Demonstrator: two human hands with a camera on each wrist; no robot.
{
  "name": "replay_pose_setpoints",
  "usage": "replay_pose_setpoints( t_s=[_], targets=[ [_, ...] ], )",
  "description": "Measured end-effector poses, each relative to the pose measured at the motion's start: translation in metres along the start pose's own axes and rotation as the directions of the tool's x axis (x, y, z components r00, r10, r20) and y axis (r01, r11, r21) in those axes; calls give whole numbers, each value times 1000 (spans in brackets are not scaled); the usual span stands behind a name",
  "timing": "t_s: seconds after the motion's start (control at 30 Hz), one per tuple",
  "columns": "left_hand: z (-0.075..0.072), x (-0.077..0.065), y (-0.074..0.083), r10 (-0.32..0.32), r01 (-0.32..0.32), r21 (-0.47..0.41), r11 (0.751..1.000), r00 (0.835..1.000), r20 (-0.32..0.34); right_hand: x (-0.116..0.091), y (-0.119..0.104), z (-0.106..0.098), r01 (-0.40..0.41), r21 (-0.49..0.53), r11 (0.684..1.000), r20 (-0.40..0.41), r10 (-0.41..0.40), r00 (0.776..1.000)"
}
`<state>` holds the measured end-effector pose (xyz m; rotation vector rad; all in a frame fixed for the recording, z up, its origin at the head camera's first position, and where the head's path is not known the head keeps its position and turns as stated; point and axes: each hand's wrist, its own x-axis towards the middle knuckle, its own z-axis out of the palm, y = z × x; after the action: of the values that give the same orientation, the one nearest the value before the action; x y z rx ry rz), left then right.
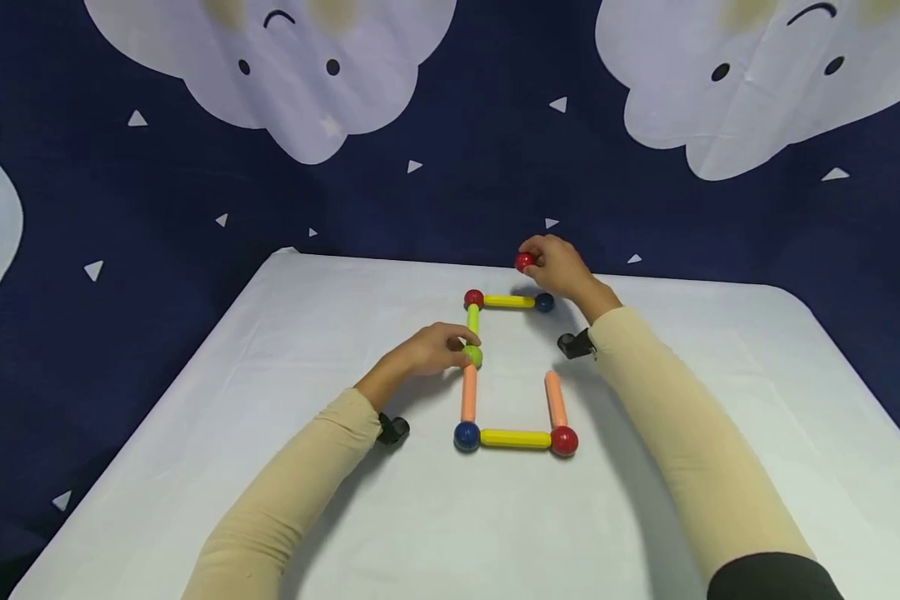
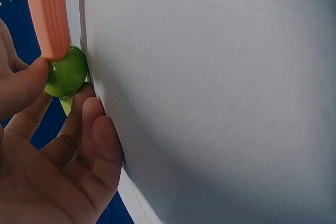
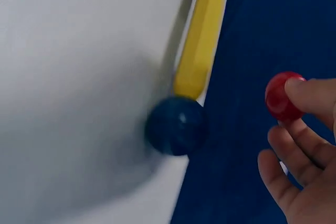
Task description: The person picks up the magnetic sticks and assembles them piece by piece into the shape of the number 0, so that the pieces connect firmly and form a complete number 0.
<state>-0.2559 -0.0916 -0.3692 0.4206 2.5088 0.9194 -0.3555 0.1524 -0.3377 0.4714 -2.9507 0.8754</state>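
Note:
My left hand (image 1: 437, 348) pinches a green ball (image 2: 67, 72) between thumb and fingers. The ball joins an orange rod (image 1: 468, 393) to a yellow-green rod (image 1: 472, 320). Above the table's far side, my right hand (image 1: 562, 268) holds a loose red ball (image 3: 283, 96) by thumb and fingertips. Close to that hand lies a dark blue ball (image 3: 177, 125) on the end of a yellow rod (image 1: 508, 302); a red ball (image 1: 474, 298) sits at the rod's other end. The held red ball is apart from these pieces.
Nearer to me, a blue ball (image 1: 467, 437), a yellow rod (image 1: 515, 439) and a red ball (image 1: 564, 442) form the lower side of the shape. An orange rod (image 1: 556, 399) rises from that red ball with its far end unattached. Everything lies on a white-covered table (image 1: 420, 533).

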Motion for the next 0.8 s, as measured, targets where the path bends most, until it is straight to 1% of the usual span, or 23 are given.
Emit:
replay_pose_setpoints(
  t_s=[0.1,0.2,0.33,0.4,0.5,0.63,0.73,0.8],
  targets=[
    [-1,-1,-1,-2,2,0,1000,1000,-4,-10,-3,-9,74,-14,997,21,-74,997],
    [-2,-2,-2,9,-9,6,1000,1000,-5,-25,-4,-17,154,-35,987,42,-153,987],
    [-2,-3,-2,17,-17,-1,1000,1000,-7,-52,-3,-22,255,-18,967,95,-252,963],
    [-2,-3,-2,20,-20,-5,1000,1000,-11,-65,-1,-22,286,-7,958,128,-283,950],
    [-3,-4,-1,18,-18,-4,1000,1000,-13,-82,6,-16,299,-1,954,192,-294,936],
    [-3,-4,0,21,-21,9,1000,1000,-8,-99,17,-4,269,3,963,264,-261,929],
    [-1,-4,1,25,-25,8,1000,1000,-5,-108,24,3,248,21,969,286,-244,927],
    [0,-4,1,32,-32,6,999,999,-1,-112,28,6,243,39,969,286,-244,927]
  ],
)
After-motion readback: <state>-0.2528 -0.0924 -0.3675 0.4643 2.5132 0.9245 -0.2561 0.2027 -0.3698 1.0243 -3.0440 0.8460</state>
